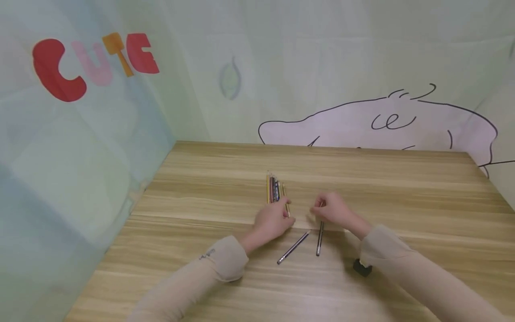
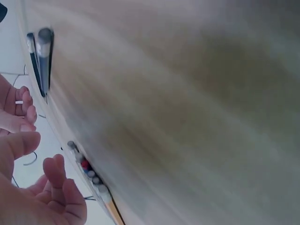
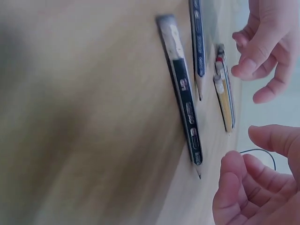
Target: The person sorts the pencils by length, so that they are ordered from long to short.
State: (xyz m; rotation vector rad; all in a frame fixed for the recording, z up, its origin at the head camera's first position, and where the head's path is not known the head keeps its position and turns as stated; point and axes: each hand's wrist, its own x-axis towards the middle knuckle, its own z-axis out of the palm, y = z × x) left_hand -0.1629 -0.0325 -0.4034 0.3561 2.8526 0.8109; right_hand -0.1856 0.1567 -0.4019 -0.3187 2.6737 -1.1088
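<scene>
Several pencils [image 1: 273, 190] lie side by side in a row near the table's middle. My left hand [image 1: 275, 219] is at their near end, its thumb and fingers apart beside a yellow pencil [image 1: 284, 197] at the row's right. In the left wrist view the left hand [image 2: 47, 201] has loosely bent fingers with nothing between them. My right hand [image 1: 331, 208] hovers over the tip end of a dark pencil [image 3: 189, 112]. The right wrist view shows a gap between that hand's thumb and fingers. A dark blue pencil [image 1: 293, 247] lies slanted between both hands, nearer me.
The wood-grain table [image 1: 193, 188] meets a printed cloth backdrop [image 1: 225, 40] along its back and left edges. By the right cuff is a small black block [image 1: 362, 267]. Both forearms in beige sleeves [image 1: 189, 281] reach across the table's front.
</scene>
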